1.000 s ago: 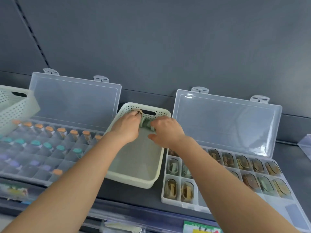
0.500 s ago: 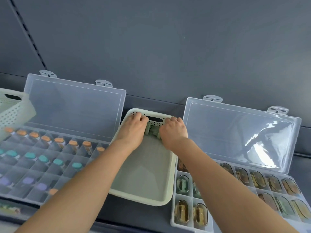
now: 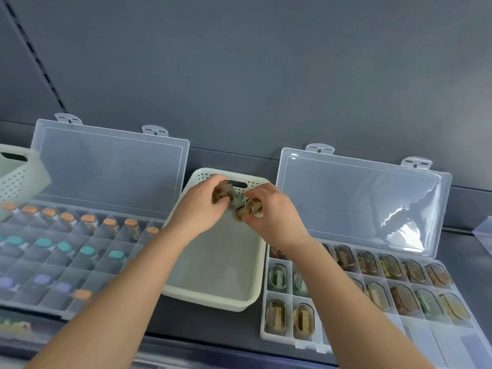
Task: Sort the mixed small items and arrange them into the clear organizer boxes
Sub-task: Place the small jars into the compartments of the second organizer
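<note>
A pale green basket (image 3: 213,294) sits between two open clear organizer boxes. At the basket's far end my left hand (image 3: 199,209) grips a small oval brown capsule (image 3: 223,191), lifted a little. Beside it my right hand (image 3: 271,211) pinches a second brown capsule (image 3: 247,207). A greenish item (image 3: 237,199) lies under them on the basket floor. The right organizer box (image 3: 277,339) holds several oval capsules in its compartments. In the left organizer box (image 3: 53,310) stand rows of small vials with orange, teal and purple caps.
Both box lids (image 3: 111,166) stand upright against the grey back wall. Another perforated basket (image 3: 18,177) leans at the far left over the left box. A clear plastic piece (image 3: 484,230) sits at the right edge. The shelf's front edge runs just below my arms.
Both hands were pressed down on items at the basket's far end; now each holds a brown capsule raised off the floor. The view has shifted slightly.
</note>
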Tool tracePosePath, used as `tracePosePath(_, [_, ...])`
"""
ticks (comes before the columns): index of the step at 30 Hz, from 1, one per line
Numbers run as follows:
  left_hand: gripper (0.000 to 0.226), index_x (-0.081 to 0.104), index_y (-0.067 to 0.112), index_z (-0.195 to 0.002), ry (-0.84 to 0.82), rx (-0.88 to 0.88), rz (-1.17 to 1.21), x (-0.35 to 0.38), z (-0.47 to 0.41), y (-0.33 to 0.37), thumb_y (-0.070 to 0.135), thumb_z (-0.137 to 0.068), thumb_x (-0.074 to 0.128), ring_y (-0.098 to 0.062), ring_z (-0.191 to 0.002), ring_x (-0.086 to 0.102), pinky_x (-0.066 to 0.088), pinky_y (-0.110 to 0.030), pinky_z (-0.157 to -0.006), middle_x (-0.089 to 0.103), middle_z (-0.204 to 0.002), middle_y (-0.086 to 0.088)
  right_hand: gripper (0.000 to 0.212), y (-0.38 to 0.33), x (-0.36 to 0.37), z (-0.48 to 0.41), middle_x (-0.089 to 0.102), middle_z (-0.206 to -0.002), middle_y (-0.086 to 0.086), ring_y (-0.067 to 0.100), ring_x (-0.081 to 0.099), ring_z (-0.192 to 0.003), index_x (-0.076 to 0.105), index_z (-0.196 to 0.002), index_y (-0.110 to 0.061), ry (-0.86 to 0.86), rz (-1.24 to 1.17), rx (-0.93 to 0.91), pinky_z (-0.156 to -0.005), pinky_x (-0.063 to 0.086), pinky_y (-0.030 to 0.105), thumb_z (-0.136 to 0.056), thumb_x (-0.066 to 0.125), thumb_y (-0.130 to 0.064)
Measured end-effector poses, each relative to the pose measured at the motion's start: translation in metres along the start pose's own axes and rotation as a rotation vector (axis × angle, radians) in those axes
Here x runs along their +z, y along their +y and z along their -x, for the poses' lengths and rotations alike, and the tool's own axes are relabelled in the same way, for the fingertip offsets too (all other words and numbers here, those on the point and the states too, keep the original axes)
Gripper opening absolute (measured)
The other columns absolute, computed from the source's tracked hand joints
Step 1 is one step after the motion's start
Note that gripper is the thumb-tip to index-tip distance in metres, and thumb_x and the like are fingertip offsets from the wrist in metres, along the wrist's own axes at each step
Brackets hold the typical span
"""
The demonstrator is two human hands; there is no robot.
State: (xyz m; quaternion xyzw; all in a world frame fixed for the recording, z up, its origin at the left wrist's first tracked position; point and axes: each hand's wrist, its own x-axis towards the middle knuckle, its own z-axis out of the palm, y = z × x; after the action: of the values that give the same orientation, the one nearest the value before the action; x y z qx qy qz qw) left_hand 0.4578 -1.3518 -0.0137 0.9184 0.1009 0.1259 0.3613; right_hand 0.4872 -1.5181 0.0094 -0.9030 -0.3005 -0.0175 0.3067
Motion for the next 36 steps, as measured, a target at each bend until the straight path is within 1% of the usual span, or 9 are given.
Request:
tracePosePath(3, [0.043,0.047,0.047,-0.124,-0.05,-0.002,0.214,-0.003,0.023,0.012,0.02,-0.092,0.055,-0.009,-0.061,0.067,0.052,-0.028,-0.063,0.059,-0.101,0.019,0.031,0.002,-0.014,0.02,0.064,-0.107,0.004,0.02,0.061,-0.092,0.07,-0.11,-0.013,0.076,-0.106,0.02,-0.084,0.051,0.032,-0.079,0.073,-0.021])
tracePosePath(8, [0.049,0.05,0.063,-0.11,-0.113,0.019,0.439,0.001,0.052,0.038,0.017,-0.093,0.058,-0.014,-0.073,0.069,0.056,-0.031,-0.066,0.066,-0.099,0.004,0.028,0.013,-0.029,0.058,0.066,-0.11,-0.001,0.015,0.066,-0.082,0.067,-0.114,-0.024,0.091,-0.21,0.074,-0.081,0.054,0.033,-0.087,0.066,-0.029])
tracePosePath(12, [0.065,0.048,0.056,-0.119,-0.268,0.03,0.507,0.013,0.07,0.053,0.0,-0.088,0.061,-0.017,-0.084,0.071,0.056,-0.033,-0.072,0.067,-0.102,0.006,0.029,0.025,-0.042,0.087,0.064,-0.108,-0.003,0.011,0.063,-0.08,0.066,-0.113,-0.024,0.149,-0.222,0.072,-0.079,0.055,0.033,-0.085,0.067,-0.023])
tracePosePath(16, [0.062,0.047,0.047,-0.124,-0.357,0.043,0.517,0.032,0.086,0.071,-0.004,-0.09,0.056,-0.018,-0.085,0.071,0.054,-0.029,-0.069,0.067,-0.104,0.003,0.04,0.045,-0.059,0.111,0.065,-0.101,-0.004,0.011,0.061,-0.082,0.061,-0.117,-0.021,0.18,-0.178,0.172,-0.077,0.053,0.026,-0.078,0.072,-0.025])
tracePosePath(20, [0.051,0.049,0.045,-0.121,-0.338,0.087,0.386,0.048,0.101,0.092,0.017,-0.084,0.069,-0.012,-0.084,0.068,0.056,-0.039,-0.08,0.065,-0.102,0.013,0.039,0.062,-0.079,0.136,0.066,-0.093,-0.012,0.0,0.06,-0.072,0.066,-0.112,-0.026,0.144,-0.178,0.198,-0.072,0.049,0.019,-0.075,0.075,-0.025])
tracePosePath(24, [0.05,0.05,0.048,-0.118,-0.289,0.153,0.138,0.058,0.118,0.113,0.039,-0.075,0.074,0.001,-0.092,0.061,0.052,-0.03,-0.083,0.059,-0.111,0.022,0.05,0.073,-0.095,0.159,0.064,-0.101,-0.012,0.005,0.06,-0.083,0.062,-0.119,-0.022,0.087,-0.134,0.189,-0.079,0.053,0.023,-0.072,0.077,-0.028])
tracePosePath(30, [0.061,0.047,0.038,-0.131,-0.269,0.221,-0.042,0.077,0.146,0.129,0.038,-0.077,0.074,0.0,-0.108,0.051,0.042,-0.023,-0.09,0.049,-0.125,0.022,0.044,0.084,-0.106,0.186,0.062,-0.105,-0.003,0.01,0.057,-0.086,0.065,-0.117,-0.02,0.001,-0.06,0.092,-0.079,0.052,0.024,-0.074,0.075,-0.023])
tracePosePath(33, [0.059,0.044,0.038,-0.129,-0.243,0.255,-0.121,0.085,0.156,0.129,0.039,-0.078,0.073,0.007,-0.109,0.041,0.033,-0.018,-0.088,0.046,-0.125,0.025,0.046,0.087,-0.108,0.195,0.061,-0.103,-0.004,0.008,0.056,-0.085,0.063,-0.119,-0.021,-0.036,-0.034,0.076,-0.079,0.051,0.023,-0.075,0.073,-0.023])
tracePosePath(36, [0.055,0.046,0.036,-0.124,-0.223,0.265,-0.211,0.092,0.163,0.129,0.039,-0.077,0.074,0.003,-0.107,0.043,0.033,-0.018,-0.085,0.05,-0.125,0.021,0.041,0.09,-0.107,0.202,0.06,-0.1,-0.005,0.008,0.054,-0.084,0.064,-0.115,-0.021,-0.051,-0.002,0.052,-0.076,0.05,0.02,-0.075,0.072,-0.022])
